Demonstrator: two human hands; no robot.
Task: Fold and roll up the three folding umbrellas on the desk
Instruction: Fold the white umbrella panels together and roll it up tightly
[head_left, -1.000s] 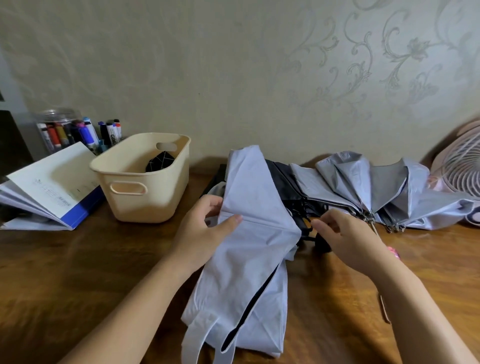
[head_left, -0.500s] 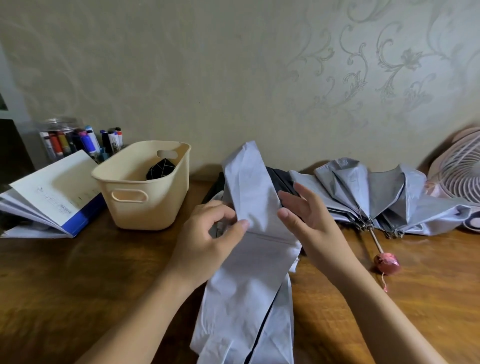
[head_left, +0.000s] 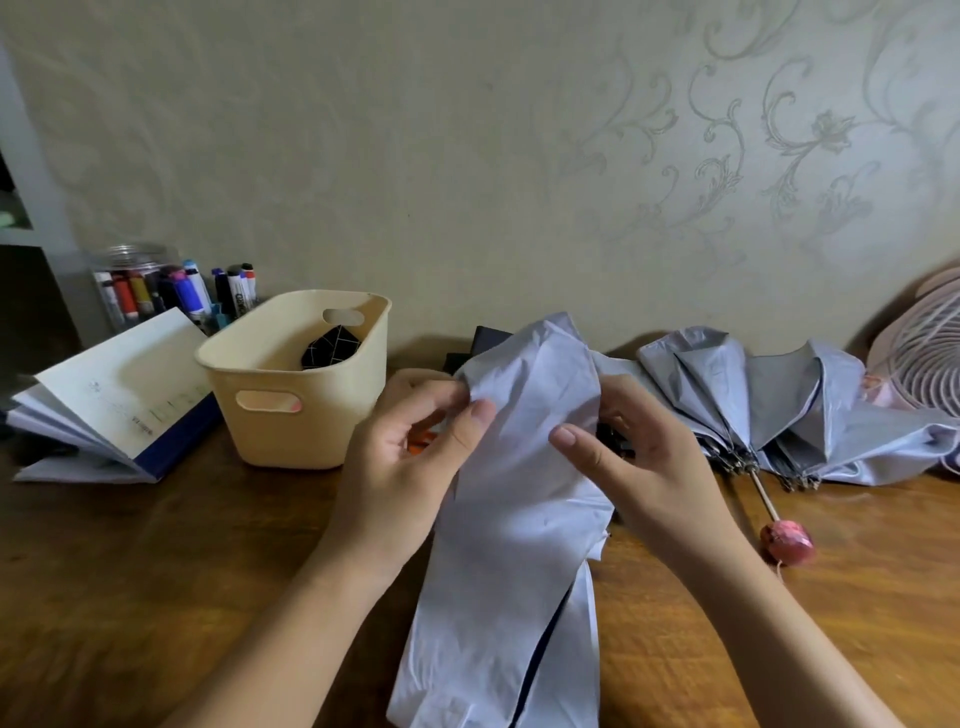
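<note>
Both hands pinch umbrella (thumbs up).

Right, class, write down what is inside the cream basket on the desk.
Inside the basket, one black item with thin white lines shows near the far wall. Its lower part and the basket floor are hidden by the near wall.

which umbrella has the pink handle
The silvery-grey umbrella lying untouched at right, its pink handle pointing toward the viewer; the pale umbrella being held shows none.
</note>
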